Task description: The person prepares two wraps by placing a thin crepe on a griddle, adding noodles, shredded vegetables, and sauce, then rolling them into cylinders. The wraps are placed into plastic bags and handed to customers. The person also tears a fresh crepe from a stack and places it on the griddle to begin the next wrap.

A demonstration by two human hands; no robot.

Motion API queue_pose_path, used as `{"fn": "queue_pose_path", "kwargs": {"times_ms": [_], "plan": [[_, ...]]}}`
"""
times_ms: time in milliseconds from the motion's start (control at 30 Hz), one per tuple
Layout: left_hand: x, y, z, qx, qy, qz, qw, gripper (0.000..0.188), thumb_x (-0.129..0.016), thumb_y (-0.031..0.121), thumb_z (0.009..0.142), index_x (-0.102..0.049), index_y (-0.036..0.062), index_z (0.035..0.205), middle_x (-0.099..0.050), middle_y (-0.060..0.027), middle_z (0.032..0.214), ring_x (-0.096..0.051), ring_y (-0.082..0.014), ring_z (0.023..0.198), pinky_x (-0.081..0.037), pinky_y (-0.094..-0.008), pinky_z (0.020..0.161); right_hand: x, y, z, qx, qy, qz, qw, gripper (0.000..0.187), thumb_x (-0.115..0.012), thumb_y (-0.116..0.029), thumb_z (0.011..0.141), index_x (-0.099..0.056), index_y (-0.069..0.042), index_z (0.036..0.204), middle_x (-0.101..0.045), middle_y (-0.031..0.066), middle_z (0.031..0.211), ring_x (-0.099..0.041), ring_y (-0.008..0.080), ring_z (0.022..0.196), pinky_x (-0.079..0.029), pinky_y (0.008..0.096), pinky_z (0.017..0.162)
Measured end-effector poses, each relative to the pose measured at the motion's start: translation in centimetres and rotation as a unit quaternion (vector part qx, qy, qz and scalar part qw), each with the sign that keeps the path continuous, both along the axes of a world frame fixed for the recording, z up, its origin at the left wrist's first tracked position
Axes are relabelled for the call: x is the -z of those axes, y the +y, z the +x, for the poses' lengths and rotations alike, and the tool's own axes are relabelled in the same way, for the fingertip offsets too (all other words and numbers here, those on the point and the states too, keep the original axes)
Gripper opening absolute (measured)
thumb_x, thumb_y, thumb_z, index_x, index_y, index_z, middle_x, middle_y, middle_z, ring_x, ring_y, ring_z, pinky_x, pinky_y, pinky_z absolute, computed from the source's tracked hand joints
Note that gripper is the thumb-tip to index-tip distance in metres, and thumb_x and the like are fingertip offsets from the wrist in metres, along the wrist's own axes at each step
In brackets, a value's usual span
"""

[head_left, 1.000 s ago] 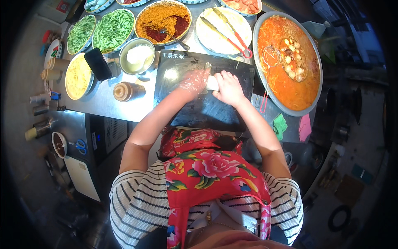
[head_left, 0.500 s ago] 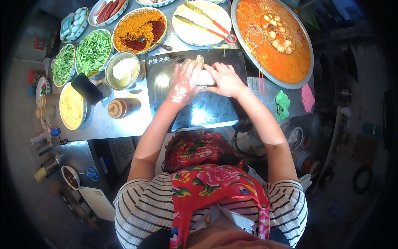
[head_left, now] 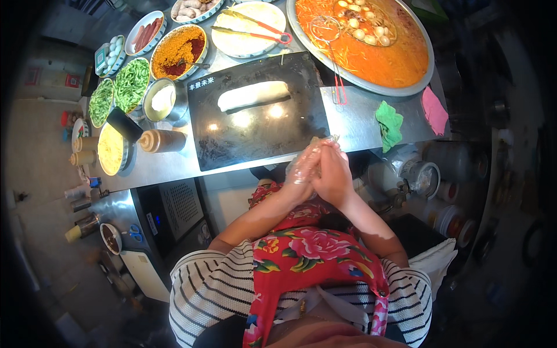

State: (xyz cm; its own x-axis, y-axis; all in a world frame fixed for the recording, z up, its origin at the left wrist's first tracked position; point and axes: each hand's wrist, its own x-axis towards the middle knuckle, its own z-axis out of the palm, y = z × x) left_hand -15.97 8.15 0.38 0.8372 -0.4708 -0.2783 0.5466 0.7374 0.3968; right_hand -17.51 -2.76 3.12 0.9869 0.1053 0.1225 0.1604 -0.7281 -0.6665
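Observation:
Just off the near edge of the black board [head_left: 258,139], my two hands are pressed together. A clear plastic glove [head_left: 300,171] covers my left hand [head_left: 308,162], whose fingers are closed and partly hidden. My bare right hand [head_left: 335,177] has its fingers folded against the left one and pinches the glove near the fingertips, where some plastic shows. A smooth white roll [head_left: 253,95] lies by itself across the board, apart from both hands.
Left of the board stand a metal bowl [head_left: 181,104], a brown-filled squeeze bottle [head_left: 165,141] and a black phone-like slab [head_left: 124,124]. Bowls of shredded greens [head_left: 132,81] and tongs on a plate [head_left: 249,11] sit beyond. A wide orange soup pan [head_left: 371,64] and a green cloth [head_left: 389,123] are at right.
Both hands have left the white roll and moved back toward my body, past the board's near edge. They have come together, the right hand closing on the glove. The roll is now uncovered.

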Motion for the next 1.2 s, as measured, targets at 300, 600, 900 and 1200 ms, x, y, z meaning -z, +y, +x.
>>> {"fn": "queue_pose_path", "kwargs": {"times_ms": [300,600,900,1200], "plan": [[-1.5,-2.3,-4.7,0.235,-0.467,0.502,0.689,0.051,-0.054,0.013,0.102,-0.038,0.0005,0.149,-0.055,-0.0230,0.138,-0.055,-0.0336,0.127,-0.042,-0.0406,0.105,3.7,-8.4,-5.9,0.143,-0.011,0.084,0.986,0.011,-0.063,-0.009,0.082,-0.055,-0.005,0.089,-0.062,0.0182,0.079,-0.061,0.0432,0.078,-0.045,0.0522,0.068],[15.9,3.1,-6.7,0.303,0.233,0.302,0.874,0.019,-0.053,0.025,0.103,-0.059,0.0103,0.112,-0.065,0.0005,0.092,-0.059,-0.0108,0.069,-0.048,-0.0250,0.057,17.3,-7.4,-9.8,-0.008,0.238,0.367,0.899,0.021,-0.069,-0.016,0.086,-0.063,-0.004,0.102,-0.066,0.0113,0.085,-0.064,0.0271,0.077,-0.051,0.0361,0.067],[39.8,17.2,7.6,-0.050,0.316,0.412,0.853,0.012,-0.052,0.017,0.102,-0.059,0.0082,0.107,-0.061,-0.0010,0.087,-0.059,-0.0124,0.075,-0.050,-0.0263,0.064,52.3,-32.6,-5.8,0.609,0.192,0.678,0.365,0.050,-0.054,-0.041,0.101,-0.046,-0.013,0.142,-0.062,0.0102,0.129,-0.061,0.0225,0.101,-0.047,0.0477,0.092],[37.5,12.5,0.9,0.179,0.305,0.452,0.819,0.022,-0.055,0.017,0.101,-0.062,0.0048,0.119,-0.068,-0.0055,0.102,-0.064,-0.0141,0.089,-0.053,-0.0262,0.075,53.8,-31.3,-15.5,0.454,0.377,0.152,0.793,0.030,-0.064,-0.023,0.089,-0.062,-0.007,0.115,-0.067,0.0106,0.101,-0.065,0.0273,0.094,-0.051,0.0452,0.086]]}}
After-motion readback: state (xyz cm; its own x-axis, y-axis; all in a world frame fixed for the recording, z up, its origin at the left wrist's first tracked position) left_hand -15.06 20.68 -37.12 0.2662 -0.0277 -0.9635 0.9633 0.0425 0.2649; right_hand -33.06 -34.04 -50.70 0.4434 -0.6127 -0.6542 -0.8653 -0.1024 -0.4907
